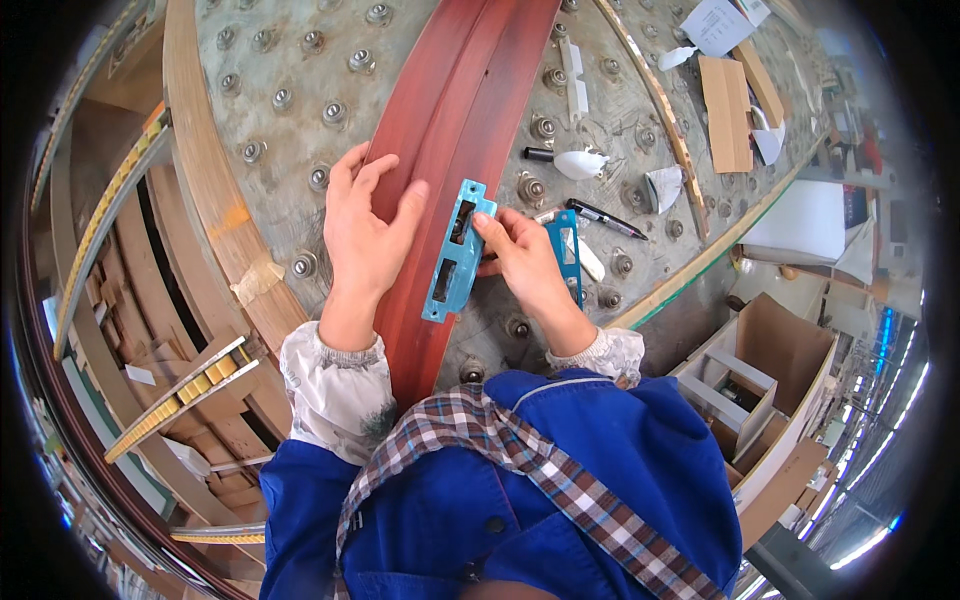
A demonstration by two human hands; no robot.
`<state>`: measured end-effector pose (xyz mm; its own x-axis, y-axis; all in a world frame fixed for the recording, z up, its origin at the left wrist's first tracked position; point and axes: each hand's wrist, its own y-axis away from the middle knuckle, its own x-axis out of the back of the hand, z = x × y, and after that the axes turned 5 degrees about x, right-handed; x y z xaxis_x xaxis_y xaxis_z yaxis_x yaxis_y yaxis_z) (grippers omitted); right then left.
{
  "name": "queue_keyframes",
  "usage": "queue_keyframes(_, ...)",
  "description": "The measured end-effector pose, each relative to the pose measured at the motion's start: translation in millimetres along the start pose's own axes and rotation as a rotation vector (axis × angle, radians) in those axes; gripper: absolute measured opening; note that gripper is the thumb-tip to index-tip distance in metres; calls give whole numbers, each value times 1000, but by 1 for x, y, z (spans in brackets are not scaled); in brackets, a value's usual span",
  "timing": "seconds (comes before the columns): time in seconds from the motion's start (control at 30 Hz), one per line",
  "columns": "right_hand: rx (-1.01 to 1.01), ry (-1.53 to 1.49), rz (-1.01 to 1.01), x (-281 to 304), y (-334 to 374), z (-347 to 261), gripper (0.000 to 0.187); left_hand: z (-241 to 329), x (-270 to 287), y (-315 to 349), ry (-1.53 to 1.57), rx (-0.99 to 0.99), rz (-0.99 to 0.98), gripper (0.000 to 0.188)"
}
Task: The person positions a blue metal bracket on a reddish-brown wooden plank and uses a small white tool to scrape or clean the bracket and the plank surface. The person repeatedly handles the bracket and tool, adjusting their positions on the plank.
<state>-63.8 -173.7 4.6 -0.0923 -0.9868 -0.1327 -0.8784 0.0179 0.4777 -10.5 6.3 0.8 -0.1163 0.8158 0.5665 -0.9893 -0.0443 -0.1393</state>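
A long reddish-brown wooden board [450, 110] with a grooved profile runs away from my body across the table. My left hand [365, 240] rests at the board's left edge, its thumb and fingers apart and holding nothing. In my right hand [525, 262] is a blue strike plate [453, 252] with two rectangular openings and small screw holes. The right thumb presses on the plate's right edge, while the other fingers are partly hidden behind it. The plate lies over the board's right side; whether it sits flush I cannot tell. Just right of that hand is another blue plate [571, 270].
Many ball rollers [334, 112] stud the metal tabletop. To the right lie a black marker [607, 218], a white squeeze bottle [580, 164] with a black cap, a thin wooden strip [660, 100] and cardboard pieces [725, 115]. An open carton [790, 345] stands below the table's right edge.
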Motion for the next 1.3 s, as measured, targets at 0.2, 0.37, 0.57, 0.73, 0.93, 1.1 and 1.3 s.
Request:
queue_keyframes(0.2,-105,-56,-195,5,26,7,37,17,6,0,-329,-123,-162,85)
queue_keyframes(0.37,-140,-135,-212,2,31,20,27,18,6,2,-378,-97,-198,90)
queue_keyframes(0.57,-151,-183,-152,-5,35,15,22,22,4,-2,-364,-76,-236,85)
queue_keyframes(0.73,-152,-157,-152,-4,35,14,23,24,1,-3,-388,-70,-240,83)
queue_keyframes(0.93,-42,-101,-150,-2,36,26,25,23,2,-2,-363,-92,-219,82)
queue_keyframes(1.1,230,467,-4,4,35,-8,34,20,6,0,-366,-129,-204,81)
queue_keyframes(1.3,679,1075,113,9,32,-6,61,17,4,4,-350,-160,-163,77)
